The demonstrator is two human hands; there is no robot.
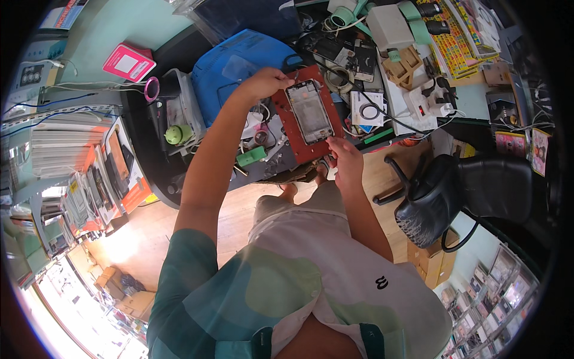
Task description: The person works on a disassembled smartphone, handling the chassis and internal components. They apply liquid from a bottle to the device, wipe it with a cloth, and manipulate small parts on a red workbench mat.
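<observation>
Under both hands spreads the dark workbench [281, 164], crowded with tools and parts, and this is the largest thing near them. To the outer side of the left hand sits a blue case [239, 60]; behind the right hand, toward the person's right, stands a black office chair [466, 191]. Between the hands lies the red mat [286, 122], a long rectangle whose long axis runs away from the person, a little tilted. On the mat rests the phone frame [309, 112], its long axis the same way. The left hand [266, 81] grasps the far left corner of the mat with curled fingers. The right hand [345, 158] touches the near end of the phone frame with its fingertips; if it pinches something there cannot be told. The frame lies just ahead of the right hand, which is nearer to it.
</observation>
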